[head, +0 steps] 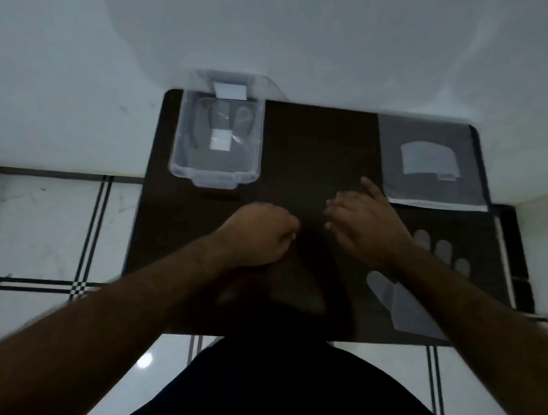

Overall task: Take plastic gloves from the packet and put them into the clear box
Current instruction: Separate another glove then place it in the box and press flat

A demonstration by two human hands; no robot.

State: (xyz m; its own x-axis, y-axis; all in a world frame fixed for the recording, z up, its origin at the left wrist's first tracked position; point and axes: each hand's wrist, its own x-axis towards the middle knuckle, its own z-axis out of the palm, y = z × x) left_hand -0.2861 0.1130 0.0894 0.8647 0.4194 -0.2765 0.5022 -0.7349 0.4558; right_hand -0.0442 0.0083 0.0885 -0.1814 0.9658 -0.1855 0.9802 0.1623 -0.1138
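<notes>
Left hand [258,235] fisted, right hand [366,227] spread flat; clear box [186,157] beyond left, packet [427,191] beyond right, glove [398,303] beneath right forearm.

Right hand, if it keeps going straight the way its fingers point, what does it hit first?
Probably the left hand: the right hand points leftward across the dark table, its fingers aimed near the fist. Height difference is unclear.

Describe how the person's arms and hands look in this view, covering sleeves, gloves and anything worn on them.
Both forearms are bare right up to the frame edges, with no sleeve in view. The left hand and the right hand are bare too: no gloves, and no watch or bracelet at either wrist. The picture is too dim and blurred to rule out rings. Dark clothing shows below, between the arms.
</notes>
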